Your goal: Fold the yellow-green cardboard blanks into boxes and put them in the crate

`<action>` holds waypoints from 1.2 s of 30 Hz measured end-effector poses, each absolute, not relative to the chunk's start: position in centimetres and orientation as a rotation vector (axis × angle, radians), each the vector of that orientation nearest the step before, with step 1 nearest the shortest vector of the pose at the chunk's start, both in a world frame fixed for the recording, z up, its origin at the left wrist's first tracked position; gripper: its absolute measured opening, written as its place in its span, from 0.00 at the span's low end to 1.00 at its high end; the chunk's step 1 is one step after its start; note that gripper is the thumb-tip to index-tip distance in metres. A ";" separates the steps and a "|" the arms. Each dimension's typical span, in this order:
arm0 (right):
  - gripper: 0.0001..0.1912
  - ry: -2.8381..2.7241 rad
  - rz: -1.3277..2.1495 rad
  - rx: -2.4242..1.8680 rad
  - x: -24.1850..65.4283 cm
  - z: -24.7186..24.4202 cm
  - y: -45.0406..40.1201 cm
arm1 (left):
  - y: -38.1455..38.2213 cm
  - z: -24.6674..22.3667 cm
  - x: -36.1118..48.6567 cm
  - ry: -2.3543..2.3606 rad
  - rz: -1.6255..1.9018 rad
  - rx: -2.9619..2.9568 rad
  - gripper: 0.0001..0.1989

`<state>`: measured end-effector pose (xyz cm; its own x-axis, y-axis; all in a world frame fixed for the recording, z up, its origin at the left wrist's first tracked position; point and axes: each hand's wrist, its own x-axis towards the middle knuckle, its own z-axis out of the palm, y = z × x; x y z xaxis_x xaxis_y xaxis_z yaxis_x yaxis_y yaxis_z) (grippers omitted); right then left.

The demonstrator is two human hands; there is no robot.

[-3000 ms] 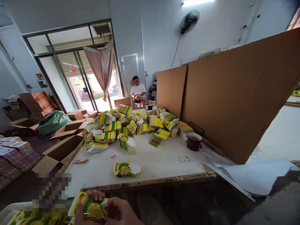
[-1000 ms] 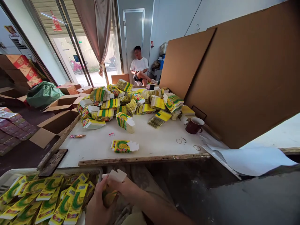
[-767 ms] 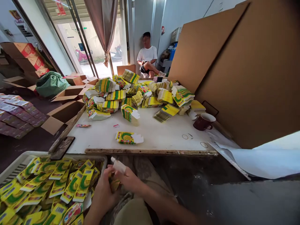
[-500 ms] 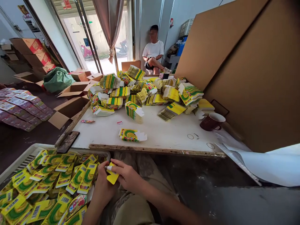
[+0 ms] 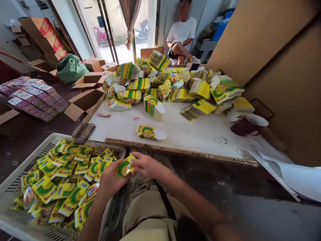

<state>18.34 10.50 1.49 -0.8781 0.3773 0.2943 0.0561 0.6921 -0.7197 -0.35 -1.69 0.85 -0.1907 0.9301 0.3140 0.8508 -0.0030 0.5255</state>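
A small yellow and green box (image 5: pixel 124 166) is held over my lap, its printed broad face up. My left hand (image 5: pixel 110 179) grips its left side, and my right hand (image 5: pixel 147 164) has its fingers closed on the right end. To the left, a white plastic basket (image 5: pixel 54 138) holds many filled-out boxes (image 5: pixel 74 197) of the same print. On the white table ahead lie a flattened stack (image 5: pixel 149 132) near the front edge, another stack (image 5: pixel 153 107) behind it, and a large heap of bundled flat cartons (image 5: pixel 152 83) at the back.
A dark mug (image 5: pixel 248 125) stands at the table's right, beside large cardboard sheets (image 5: pixel 276 50). Plastic sheeting (image 5: pixel 288 174) hangs at the right corner. Open cartons (image 5: pixel 85 100) lie on the floor at left. A person (image 5: pixel 182 33) sits beyond the table.
The view has tilted down and shifted left. The box in my hands has turned, its printed face now showing where a yellow flap stood out before.
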 end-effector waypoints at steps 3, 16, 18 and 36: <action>0.13 -2.471 0.968 -0.405 18.0 0.7 10.2 | -1.5 1.1 -0.1 2.173 0.960 1.886 0.26; 0.23 -2.053 1.198 -0.576 16.9 -0.3 9.3 | -0.4 2.3 0.3 2.098 0.893 1.793 0.27; 0.34 -2.011 1.217 -0.671 16.2 -0.6 8.6 | -0.6 1.9 0.4 2.100 0.917 1.757 0.26; 0.26 -2.120 0.525 -1.407 18.9 -3.2 20.7 | -1.9 0.1 -3.3 2.282 1.080 1.636 0.25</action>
